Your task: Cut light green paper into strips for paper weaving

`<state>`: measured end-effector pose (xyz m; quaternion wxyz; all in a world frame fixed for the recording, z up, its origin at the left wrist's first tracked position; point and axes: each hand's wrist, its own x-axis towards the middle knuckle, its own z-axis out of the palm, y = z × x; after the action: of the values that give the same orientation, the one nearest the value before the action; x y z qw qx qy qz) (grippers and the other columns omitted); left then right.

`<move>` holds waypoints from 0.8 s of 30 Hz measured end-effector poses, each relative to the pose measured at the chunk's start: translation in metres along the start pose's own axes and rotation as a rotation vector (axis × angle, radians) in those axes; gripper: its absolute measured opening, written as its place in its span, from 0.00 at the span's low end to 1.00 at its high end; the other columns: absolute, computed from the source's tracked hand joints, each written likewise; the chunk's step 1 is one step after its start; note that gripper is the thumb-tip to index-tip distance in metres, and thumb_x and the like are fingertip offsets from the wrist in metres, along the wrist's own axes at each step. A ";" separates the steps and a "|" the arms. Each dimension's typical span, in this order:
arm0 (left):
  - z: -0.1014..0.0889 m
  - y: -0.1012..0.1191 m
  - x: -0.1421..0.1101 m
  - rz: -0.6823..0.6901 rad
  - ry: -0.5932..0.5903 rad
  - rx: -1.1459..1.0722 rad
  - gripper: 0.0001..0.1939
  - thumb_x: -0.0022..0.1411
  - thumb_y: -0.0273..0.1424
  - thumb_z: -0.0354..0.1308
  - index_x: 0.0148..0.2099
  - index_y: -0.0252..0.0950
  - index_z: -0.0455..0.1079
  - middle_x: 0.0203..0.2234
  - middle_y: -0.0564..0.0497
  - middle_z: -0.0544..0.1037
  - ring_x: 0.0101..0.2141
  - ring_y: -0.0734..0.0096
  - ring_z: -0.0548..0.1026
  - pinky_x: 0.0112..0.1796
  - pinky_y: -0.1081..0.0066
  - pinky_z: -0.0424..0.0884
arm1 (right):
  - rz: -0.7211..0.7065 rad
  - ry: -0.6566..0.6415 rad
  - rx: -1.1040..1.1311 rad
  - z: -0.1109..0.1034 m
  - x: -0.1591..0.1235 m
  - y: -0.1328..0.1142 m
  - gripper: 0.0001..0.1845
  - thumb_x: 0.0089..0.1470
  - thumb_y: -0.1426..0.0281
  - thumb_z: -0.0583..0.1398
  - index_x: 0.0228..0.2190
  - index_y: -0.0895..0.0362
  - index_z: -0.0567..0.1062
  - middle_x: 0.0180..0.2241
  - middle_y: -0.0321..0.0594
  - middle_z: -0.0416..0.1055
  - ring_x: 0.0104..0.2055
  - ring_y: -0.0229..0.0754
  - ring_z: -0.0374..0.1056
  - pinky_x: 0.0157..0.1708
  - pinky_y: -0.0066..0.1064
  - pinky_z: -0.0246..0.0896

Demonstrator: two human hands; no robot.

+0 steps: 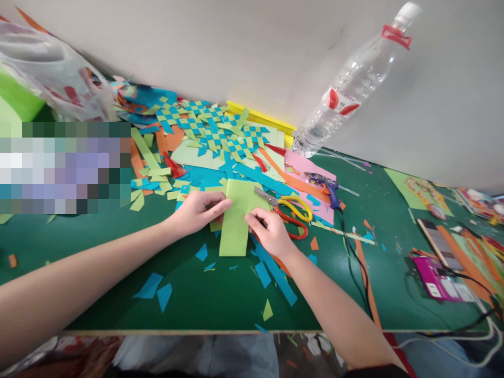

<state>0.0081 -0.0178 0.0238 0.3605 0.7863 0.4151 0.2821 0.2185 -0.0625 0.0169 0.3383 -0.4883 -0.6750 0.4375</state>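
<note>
A light green sheet of paper [236,220] lies folded on the green table [220,299] in front of me. My left hand [199,210] pinches its left edge, fingers pressed together on the paper. On the sheet's right edge my right hand [270,231] presses down with curled fingers. Just beyond the right hand lie scissors [289,207] with red and yellow handles. Blue paper strips [275,273] run under the sheet and my right wrist.
Woven blue-and-green paper mats [208,128] and loose scraps pile at the back. A clear plastic bottle [350,86] leans against the wall. A blue glue gun [328,186] with its black cord, a phone [437,241] and a pink device [433,275] lie to the right. A plastic bag [51,73] sits far left.
</note>
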 end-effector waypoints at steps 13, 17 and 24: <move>0.002 -0.001 -0.001 0.038 -0.101 -0.079 0.20 0.63 0.40 0.54 0.21 0.35 0.63 0.14 0.56 0.71 0.17 0.79 0.66 0.21 0.78 0.61 | -0.036 0.112 0.002 0.002 -0.003 0.000 0.18 0.61 0.58 0.54 0.24 0.54 0.65 0.21 0.32 0.63 0.24 0.36 0.61 0.27 0.28 0.57; 0.003 -0.002 -0.001 0.059 -0.098 -0.084 0.20 0.63 0.39 0.55 0.22 0.35 0.63 0.14 0.56 0.70 0.17 0.80 0.66 0.20 0.79 0.60 | -0.061 0.143 -0.023 0.002 -0.003 0.000 0.17 0.61 0.59 0.54 0.24 0.54 0.66 0.21 0.32 0.64 0.25 0.36 0.62 0.29 0.28 0.58; 0.005 -0.005 -0.002 0.063 -0.123 -0.090 0.20 0.62 0.42 0.56 0.22 0.35 0.64 0.14 0.55 0.71 0.17 0.78 0.67 0.21 0.78 0.61 | -0.080 0.218 -0.050 0.002 -0.004 0.001 0.17 0.61 0.59 0.54 0.24 0.54 0.66 0.21 0.34 0.66 0.26 0.37 0.64 0.30 0.29 0.60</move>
<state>0.0082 -0.0191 0.0167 0.4112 0.7977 0.3541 0.2631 0.2183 -0.0662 0.0149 0.4147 -0.5140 -0.6638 0.3510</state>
